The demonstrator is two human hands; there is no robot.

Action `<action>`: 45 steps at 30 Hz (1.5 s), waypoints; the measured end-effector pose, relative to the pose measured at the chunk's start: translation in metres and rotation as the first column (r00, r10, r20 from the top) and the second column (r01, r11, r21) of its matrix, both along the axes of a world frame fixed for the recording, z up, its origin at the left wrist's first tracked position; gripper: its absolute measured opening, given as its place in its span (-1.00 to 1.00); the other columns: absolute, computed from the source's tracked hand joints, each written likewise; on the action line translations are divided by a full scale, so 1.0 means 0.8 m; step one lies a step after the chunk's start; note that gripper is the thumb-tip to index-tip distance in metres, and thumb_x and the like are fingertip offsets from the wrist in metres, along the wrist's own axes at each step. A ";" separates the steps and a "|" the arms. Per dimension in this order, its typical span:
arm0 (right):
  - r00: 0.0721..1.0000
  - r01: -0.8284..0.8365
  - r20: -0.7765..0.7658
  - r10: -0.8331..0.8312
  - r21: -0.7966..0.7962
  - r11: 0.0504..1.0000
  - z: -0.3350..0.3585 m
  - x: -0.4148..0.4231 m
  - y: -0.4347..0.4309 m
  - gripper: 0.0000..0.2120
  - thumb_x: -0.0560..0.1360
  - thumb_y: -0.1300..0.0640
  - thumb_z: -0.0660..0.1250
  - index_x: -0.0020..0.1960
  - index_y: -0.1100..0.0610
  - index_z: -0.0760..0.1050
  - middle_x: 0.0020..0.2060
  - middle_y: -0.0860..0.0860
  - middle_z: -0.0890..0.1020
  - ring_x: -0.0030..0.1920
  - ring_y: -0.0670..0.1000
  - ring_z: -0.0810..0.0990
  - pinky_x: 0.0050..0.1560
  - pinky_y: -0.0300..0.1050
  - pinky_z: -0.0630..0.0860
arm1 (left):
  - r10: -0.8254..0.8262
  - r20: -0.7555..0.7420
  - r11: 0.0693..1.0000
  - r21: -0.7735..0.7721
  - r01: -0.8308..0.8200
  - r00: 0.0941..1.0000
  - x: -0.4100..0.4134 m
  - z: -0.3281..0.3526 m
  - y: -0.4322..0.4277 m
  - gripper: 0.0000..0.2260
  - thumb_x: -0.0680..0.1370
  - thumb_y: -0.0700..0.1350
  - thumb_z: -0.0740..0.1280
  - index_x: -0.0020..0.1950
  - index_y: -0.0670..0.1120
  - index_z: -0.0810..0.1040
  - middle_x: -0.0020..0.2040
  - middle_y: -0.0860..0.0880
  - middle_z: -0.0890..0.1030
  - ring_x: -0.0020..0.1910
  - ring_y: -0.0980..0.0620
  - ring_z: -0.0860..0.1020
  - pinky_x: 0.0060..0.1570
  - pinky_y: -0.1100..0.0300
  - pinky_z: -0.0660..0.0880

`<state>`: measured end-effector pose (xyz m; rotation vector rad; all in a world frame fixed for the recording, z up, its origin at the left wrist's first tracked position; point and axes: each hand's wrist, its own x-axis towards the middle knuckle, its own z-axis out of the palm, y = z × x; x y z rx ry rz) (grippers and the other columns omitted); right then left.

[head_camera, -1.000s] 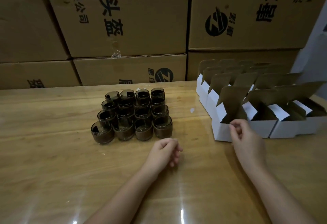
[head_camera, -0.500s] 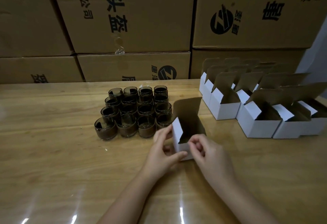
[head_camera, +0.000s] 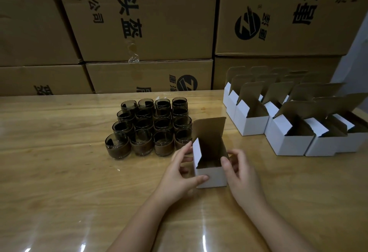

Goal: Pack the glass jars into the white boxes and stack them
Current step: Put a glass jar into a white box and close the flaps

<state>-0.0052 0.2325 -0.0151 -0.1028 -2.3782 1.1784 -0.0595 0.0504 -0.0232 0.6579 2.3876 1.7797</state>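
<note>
Both hands are holding one open white box (head_camera: pixel 212 176) on the table (head_camera: pixel 59 172). The left hand (head_camera: pixel 180 174) is gripping its left side and the right hand (head_camera: pixel 242 174) its right. The jars (head_camera: pixel 151 128) are sitting just behind.

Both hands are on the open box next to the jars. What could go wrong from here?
1. The small white cardboard box stands close beside the packed dark glass jars; the left hand gripping its side could nudge the nearest jar into its neighbours.
2. The white side flap stands up at the opening and may catch a jar going in.
3. If the right hand lets go, the empty-looking box could tip.
</note>
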 end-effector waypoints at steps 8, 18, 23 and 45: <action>0.999 -0.029 0.016 0.028 0.048 0.998 -0.004 -0.001 -0.003 -0.47 0.38 -0.39 0.03 0.15 -0.07 0.38 -0.26 -0.12 0.51 -0.28 -0.12 0.52 -0.38 -0.25 0.45 | 0.246 -0.007 0.969 0.023 -0.246 0.969 0.016 0.031 0.018 -0.35 0.22 0.43 0.30 0.23 0.18 0.44 0.17 0.25 0.44 0.07 0.39 0.45 -0.14 0.44 0.45; 0.994 -0.088 0.063 0.094 -0.086 0.992 -0.010 -0.006 -0.001 -0.88 0.50 -0.13 0.25 0.00 -0.17 0.36 -0.27 -0.05 0.53 -0.26 -0.04 0.54 -0.27 0.03 0.56 | 0.290 0.184 0.914 0.236 -0.329 0.939 0.017 0.027 0.007 -0.92 0.56 -0.02 0.29 -0.03 0.11 0.58 -0.21 0.08 0.62 -0.15 -0.16 0.62 -0.21 -0.12 0.60; 0.991 -0.108 0.068 0.117 -0.118 0.987 -0.010 -0.005 0.000 -0.72 0.37 -0.34 0.16 -0.03 -0.21 0.35 -0.27 -0.03 0.53 -0.26 0.00 0.56 -0.28 0.06 0.57 | 0.322 0.162 0.880 0.312 -0.358 0.933 0.015 0.022 0.002 -0.70 0.57 -0.21 0.27 0.05 0.24 0.45 0.02 -0.06 0.56 -0.09 -0.11 0.62 -0.21 -0.17 0.61; 0.989 -0.124 0.064 0.132 -0.115 0.986 -0.012 -0.007 0.001 -0.71 0.40 -0.34 0.08 -0.04 -0.19 0.31 -0.25 -0.02 0.57 -0.28 -0.01 0.57 -0.28 -0.04 0.54 | 0.440 -0.280 0.822 -0.257 -0.509 0.853 0.013 0.035 0.003 -0.62 0.42 0.25 0.31 0.02 0.02 0.69 -0.16 0.17 0.62 -0.17 0.23 0.55 -0.10 0.16 0.55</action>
